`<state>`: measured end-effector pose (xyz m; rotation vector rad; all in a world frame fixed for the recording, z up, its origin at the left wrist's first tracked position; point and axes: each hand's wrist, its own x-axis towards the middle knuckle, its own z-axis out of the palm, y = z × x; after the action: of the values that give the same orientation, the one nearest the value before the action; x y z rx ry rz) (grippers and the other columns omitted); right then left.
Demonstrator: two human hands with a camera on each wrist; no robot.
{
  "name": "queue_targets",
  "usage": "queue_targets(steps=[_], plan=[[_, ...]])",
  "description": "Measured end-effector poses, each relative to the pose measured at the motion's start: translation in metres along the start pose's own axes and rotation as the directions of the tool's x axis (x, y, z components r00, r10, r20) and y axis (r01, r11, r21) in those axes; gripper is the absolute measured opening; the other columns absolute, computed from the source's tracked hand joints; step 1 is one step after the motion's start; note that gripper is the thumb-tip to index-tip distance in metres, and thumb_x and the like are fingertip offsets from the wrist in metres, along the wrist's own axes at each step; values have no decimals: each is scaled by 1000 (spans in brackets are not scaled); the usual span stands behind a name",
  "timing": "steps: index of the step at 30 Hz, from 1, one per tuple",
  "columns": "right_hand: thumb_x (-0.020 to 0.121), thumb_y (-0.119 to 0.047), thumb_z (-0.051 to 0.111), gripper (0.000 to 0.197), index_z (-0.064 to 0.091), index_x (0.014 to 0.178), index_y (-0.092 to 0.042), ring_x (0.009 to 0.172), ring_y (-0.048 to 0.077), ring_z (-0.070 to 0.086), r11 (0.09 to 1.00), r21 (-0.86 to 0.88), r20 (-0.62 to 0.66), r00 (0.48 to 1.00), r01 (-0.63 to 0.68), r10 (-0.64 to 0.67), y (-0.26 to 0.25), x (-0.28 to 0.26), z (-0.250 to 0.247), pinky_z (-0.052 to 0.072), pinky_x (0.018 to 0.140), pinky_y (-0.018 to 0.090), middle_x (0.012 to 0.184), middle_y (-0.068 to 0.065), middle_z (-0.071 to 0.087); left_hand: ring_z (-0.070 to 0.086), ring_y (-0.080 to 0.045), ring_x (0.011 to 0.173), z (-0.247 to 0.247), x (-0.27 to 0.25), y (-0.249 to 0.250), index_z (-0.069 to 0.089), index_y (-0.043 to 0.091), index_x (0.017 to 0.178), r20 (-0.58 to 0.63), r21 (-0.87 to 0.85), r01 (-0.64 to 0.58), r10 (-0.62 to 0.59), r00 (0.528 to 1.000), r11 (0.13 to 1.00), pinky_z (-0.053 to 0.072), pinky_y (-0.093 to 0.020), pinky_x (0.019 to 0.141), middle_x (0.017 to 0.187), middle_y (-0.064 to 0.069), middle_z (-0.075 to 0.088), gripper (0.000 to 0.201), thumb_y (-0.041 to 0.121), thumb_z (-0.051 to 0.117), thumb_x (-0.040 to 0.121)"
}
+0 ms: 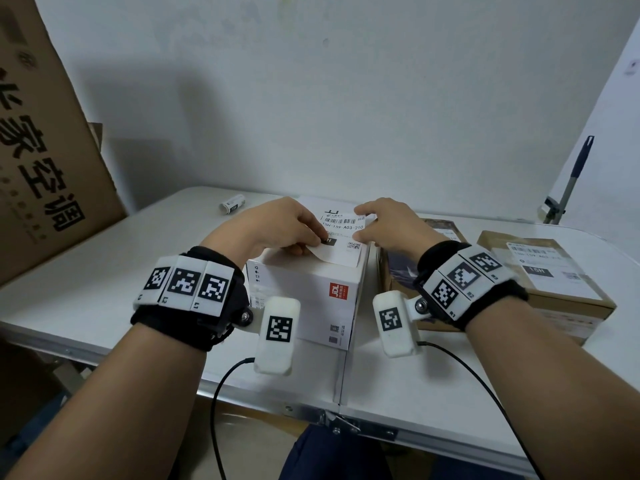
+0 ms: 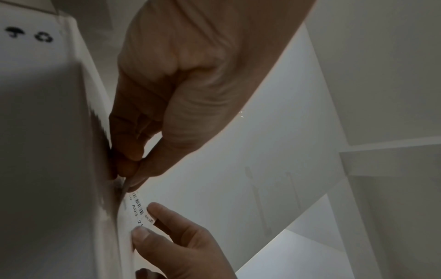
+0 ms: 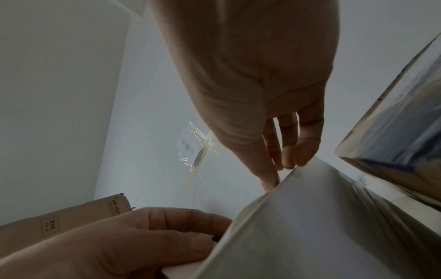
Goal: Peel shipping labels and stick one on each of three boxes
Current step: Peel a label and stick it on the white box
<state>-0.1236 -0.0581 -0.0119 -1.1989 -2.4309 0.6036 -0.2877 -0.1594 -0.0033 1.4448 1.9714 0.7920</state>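
A white box (image 1: 304, 299) stands mid-table with a white shipping label (image 1: 346, 249) over its top. My left hand (image 1: 317, 242) pinches the label's near-left edge, which curls up off the box. In the left wrist view, thumb and fingers of that hand (image 2: 130, 179) close on the paper edge, beside the barcode strip of the label (image 2: 137, 205). My right hand (image 1: 362, 223) holds the label's far-right corner between index finger and thumb. Seen from the right wrist, the fingertips of that hand (image 3: 281, 169) meet the box's (image 3: 310, 226) top edge.
Two brown boxes sit to the right: a near one (image 1: 398, 271) partly behind my right wrist, and a far one (image 1: 547, 278) bearing a label. A small white roll (image 1: 232, 203) lies at the back of the table (image 1: 104, 289). A large cardboard carton (image 1: 45, 150) leans at left.
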Motion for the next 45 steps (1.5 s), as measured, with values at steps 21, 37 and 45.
queue_targets(steps=[21,37,45], plan=[[89,-15,61,47,54,135,-17,123,22,53,996,73,-93,995,46,-40,10,-1,10,40,102,31,139,3,52,55,-12,86,5,-1,23,69,32,106,14,590,-166,195,981,791,41,-24,71,99,4,55,23,21,63,86],[93,-2,42,43,62,126,-21,121,17,55,986,129,-213,974,107,-78,18,-3,18,39,102,25,132,1,60,44,-20,125,22,7,18,54,35,131,145,569,-257,212,966,782,33,-37,108,142,8,45,52,6,39,91],[96,-4,37,46,47,139,-16,110,18,57,991,115,-171,984,75,-54,45,-14,22,39,102,32,135,11,56,40,-17,132,28,5,5,52,63,114,80,466,-211,197,977,859,31,-52,109,143,19,42,47,41,31,77]])
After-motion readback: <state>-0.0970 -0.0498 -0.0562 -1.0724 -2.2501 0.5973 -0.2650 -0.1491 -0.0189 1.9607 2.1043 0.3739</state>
